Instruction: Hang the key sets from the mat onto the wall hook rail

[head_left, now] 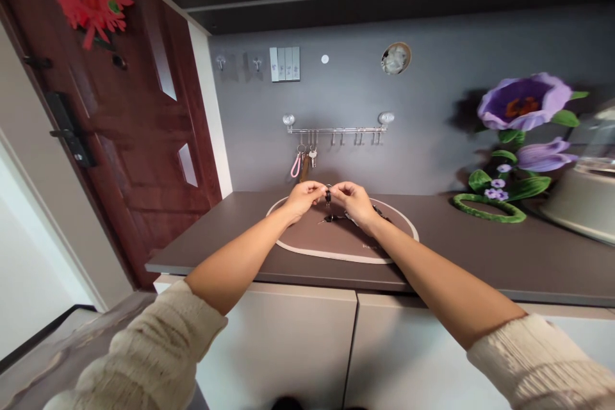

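Note:
Above a brown oval mat (317, 245), my left hand (303, 198) and my right hand (354, 201) face each other with fingertips pinched. Between them they hold a small key ring (328, 195) with a dark fob hanging from it; its finer details are too small to tell. On the mat just below lies a black-headed key (329, 219). More dark items (381, 212) are partly hidden behind my right hand and wrist.
A hook rail (336, 131) on the grey wall carries a pink strap (295, 165) and keys (313, 157) at its left end; its right hooks are bare. Purple artificial flowers (524, 102) and a pale domed object (583, 192) stand right. A red-brown door (129, 122) is left.

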Demonstrator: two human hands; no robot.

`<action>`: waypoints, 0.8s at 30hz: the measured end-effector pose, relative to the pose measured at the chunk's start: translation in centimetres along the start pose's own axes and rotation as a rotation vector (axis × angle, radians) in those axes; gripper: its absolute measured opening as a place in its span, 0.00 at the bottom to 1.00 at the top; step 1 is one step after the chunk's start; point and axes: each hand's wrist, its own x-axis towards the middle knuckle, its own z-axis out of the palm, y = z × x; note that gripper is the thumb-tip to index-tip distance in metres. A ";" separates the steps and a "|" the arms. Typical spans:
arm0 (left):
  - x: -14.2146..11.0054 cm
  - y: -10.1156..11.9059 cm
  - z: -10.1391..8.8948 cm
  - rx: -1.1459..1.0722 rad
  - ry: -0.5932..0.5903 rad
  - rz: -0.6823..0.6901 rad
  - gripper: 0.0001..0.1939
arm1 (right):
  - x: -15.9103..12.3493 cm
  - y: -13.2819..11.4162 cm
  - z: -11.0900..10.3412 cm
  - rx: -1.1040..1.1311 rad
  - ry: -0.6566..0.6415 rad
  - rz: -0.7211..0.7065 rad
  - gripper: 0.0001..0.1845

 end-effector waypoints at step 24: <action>0.6 0.0 -1.9 0.645 0.339 0.235 0.14 | 6.4 -4.2 0.8 0.291 0.093 0.191 0.06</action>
